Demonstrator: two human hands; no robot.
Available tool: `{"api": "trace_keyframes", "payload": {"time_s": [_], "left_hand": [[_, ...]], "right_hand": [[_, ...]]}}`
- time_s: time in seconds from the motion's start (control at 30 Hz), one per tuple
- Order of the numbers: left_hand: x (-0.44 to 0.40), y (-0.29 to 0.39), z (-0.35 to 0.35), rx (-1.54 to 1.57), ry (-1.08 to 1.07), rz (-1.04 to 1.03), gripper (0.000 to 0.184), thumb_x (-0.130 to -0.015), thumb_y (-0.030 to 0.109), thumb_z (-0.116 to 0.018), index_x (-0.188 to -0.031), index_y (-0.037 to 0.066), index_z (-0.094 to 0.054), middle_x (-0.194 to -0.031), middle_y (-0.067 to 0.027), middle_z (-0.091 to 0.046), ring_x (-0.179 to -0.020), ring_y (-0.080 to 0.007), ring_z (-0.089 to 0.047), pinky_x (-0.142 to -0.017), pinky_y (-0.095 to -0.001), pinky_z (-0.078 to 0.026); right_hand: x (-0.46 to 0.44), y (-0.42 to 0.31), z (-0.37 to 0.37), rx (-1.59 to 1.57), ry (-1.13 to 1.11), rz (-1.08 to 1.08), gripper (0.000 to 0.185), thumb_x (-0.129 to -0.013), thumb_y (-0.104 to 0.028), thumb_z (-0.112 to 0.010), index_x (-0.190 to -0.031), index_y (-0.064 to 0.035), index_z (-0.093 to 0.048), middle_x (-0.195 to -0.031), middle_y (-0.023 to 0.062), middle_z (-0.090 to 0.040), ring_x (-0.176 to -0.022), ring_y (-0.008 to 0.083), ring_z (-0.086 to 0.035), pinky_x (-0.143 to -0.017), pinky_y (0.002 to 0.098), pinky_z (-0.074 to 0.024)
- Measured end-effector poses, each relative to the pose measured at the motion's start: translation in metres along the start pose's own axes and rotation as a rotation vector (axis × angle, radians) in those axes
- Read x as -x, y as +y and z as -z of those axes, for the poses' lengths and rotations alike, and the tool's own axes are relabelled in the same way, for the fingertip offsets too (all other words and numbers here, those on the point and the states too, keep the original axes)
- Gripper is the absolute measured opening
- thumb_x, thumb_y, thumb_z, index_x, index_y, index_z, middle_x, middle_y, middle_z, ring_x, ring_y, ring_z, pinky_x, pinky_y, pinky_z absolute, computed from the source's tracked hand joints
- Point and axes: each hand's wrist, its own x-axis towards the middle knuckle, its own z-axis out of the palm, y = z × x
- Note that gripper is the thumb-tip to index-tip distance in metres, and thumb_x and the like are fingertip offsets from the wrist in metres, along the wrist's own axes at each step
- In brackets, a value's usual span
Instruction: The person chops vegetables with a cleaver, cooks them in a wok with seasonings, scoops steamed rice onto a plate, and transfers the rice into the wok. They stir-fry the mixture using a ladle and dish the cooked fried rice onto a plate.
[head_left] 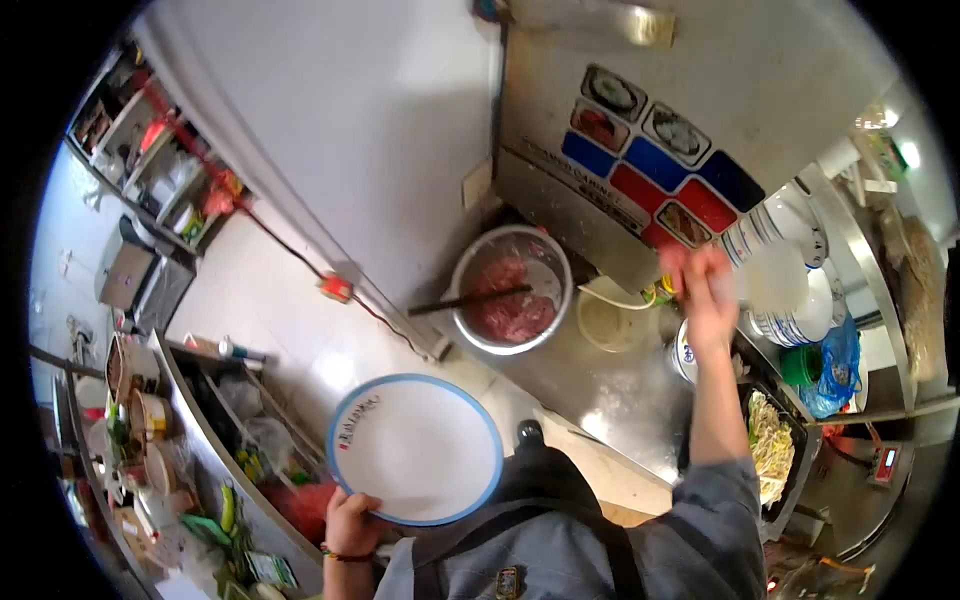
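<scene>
My left hand (352, 522) grips the lower edge of a large white plate (415, 450) with a blue rim and dark lettering. The thumb lies over the rim. My right hand (703, 290) is stretched forward above the metal counter, close to stacked white-and-blue bowls (790, 325). Motion smears its fingers, so I cannot make out whether anything is in them. A pale translucent round thing (775, 275) shows just right of that hand. Left of it, a clear round container (612, 318) stands on the counter.
A steel bowl (558, 262) of raw meat with a dark stick across it sits at the counter's corner. A tray of pale shredded food (770, 450), a green container (800, 366) and a blue bag (840, 365) are at right. Vegetables (228, 508) lie at left.
</scene>
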Motion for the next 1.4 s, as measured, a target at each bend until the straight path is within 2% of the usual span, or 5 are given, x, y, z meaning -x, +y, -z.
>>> {"api": "trace_keyframes", "payload": {"time_s": [0.43, 0.83, 0.93, 1.07, 1.4], "left_hand": [[-0.056, 0.073, 0.078, -0.201, -0.466, 0.149, 0.025, -0.075, -0.006, -0.048, -0.099, 0.001, -0.053, -0.083, -0.0082, -0.056, -0.071, -0.0213, -0.055, -0.06, -0.0329, -0.047], [-0.128, 0.108, -0.029, -0.273, -0.875, 0.256, 0.046, -0.073, -0.006, -0.048, -0.118, -0.002, -0.045, -0.104, -0.0148, -0.058, -0.082, -0.0284, -0.063, -0.058, -0.0399, -0.057], [-0.133, 0.097, -0.06, -0.203, -0.917, 0.212, 0.046, -0.074, -0.007, -0.048, -0.118, 0.0, -0.045, -0.104, -0.0141, -0.058, -0.086, -0.0287, -0.061, -0.064, -0.043, -0.056], [-0.13, 0.093, -0.092, -0.137, -0.878, 0.188, 0.047, -0.073, -0.009, -0.048, -0.118, 0.002, -0.045, -0.106, -0.0125, -0.056, -0.092, -0.0285, -0.059, -0.072, -0.0452, -0.054], [-0.106, 0.099, -0.086, -0.044, -0.733, 0.0, 0.047, -0.068, -0.011, -0.046, -0.114, -0.001, -0.047, -0.1, -0.0101, -0.056, -0.091, -0.0241, -0.056, -0.076, -0.0344, -0.047]], "right_hand": [[-0.16, -0.198, -0.274, -0.107, 0.238, 0.138, 0.026, -0.089, -0.029, -0.051, -0.098, -0.0045, -0.055, -0.064, 0.0024, -0.045, -0.047, 0.0082, -0.038, -0.044, 0.023, -0.0282], [0.2, -0.277, -0.046, 1.03, 1.276, 0.239, 0.049, -0.097, -0.035, -0.033, -0.131, -0.0013, -0.041, -0.108, 0.0061, -0.058, -0.054, 0.0069, -0.042, -0.049, 0.0216, -0.0342], [0.195, -0.223, -0.032, 0.649, 0.603, 0.822, 0.048, -0.093, -0.037, -0.043, -0.126, -0.0019, -0.045, -0.119, 0.0123, -0.053, -0.088, 0.0147, -0.055, -0.07, 0.0266, -0.0459], [0.073, -0.126, -0.101, 0.152, 0.742, -0.09, 0.028, -0.087, -0.017, -0.055, -0.11, -0.0025, -0.058, -0.088, 0.0062, -0.065, -0.066, 0.0063, -0.048, -0.051, 0.0181, -0.0364], [-0.165, 0.002, -0.076, -0.494, 1.215, -0.328, 0.022, -0.089, -0.017, -0.054, -0.071, -0.0064, -0.045, -0.059, 0.0071, -0.051, -0.043, 0.0159, -0.033, -0.041, 0.032, -0.0337]]}}
